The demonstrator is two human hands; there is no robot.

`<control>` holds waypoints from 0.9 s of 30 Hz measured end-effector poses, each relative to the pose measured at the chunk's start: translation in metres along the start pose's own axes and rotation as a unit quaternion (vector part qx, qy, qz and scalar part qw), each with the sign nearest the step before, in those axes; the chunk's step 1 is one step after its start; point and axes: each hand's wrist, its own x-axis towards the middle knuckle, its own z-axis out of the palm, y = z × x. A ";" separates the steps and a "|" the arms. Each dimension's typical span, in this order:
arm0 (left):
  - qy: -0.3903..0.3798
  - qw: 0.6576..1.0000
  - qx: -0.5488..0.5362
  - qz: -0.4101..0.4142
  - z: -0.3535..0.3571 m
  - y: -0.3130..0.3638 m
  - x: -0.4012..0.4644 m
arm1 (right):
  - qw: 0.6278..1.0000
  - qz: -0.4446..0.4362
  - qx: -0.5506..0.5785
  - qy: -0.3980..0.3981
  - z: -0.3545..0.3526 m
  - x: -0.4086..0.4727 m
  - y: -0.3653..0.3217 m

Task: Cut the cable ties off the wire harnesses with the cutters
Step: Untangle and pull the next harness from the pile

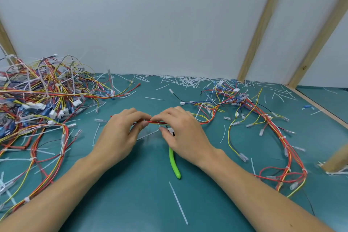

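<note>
Mid-frame, both of my hands meet over the green bench [131,184]. Left hand [120,133] and right hand [185,133] each pinch the same thin bundle of red and yellow wires [156,122] — fingers [145,124] of the left closed on it from one side, those of the right clamped on it from the other, fingertips nearly touching at frame centre.

The cutters [174,164] lie just under my right palm: one bright green handle shows, curving down toward lower centre, its tip resting on the bench. The head end is hidden beneath the hand; a small white and black piece shows by the right thumb. I cannot tell whether the palm touches the tool or only covers it.

The held bundle runs right into a loose harness [273,130] that loops through the right side of the frame — red, yellow, blue and black wires, white ties still around it in several spots, clear-sleeved terminals at the ends.

Left side of the frame: a tall tangled heap of harnesses [37,100], many white ties and white connectors in it.

Cut white tie pieces [186,81] are scattered thickly along the back edge, upper centre; one long strip [178,202] lies alone at lower centre, between my forearms.
</note>
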 end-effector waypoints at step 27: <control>0.012 0.993 -0.034 -0.109 -0.003 -0.006 -0.001 | 0.985 0.170 -0.019 0.012 -0.007 0.001 0.030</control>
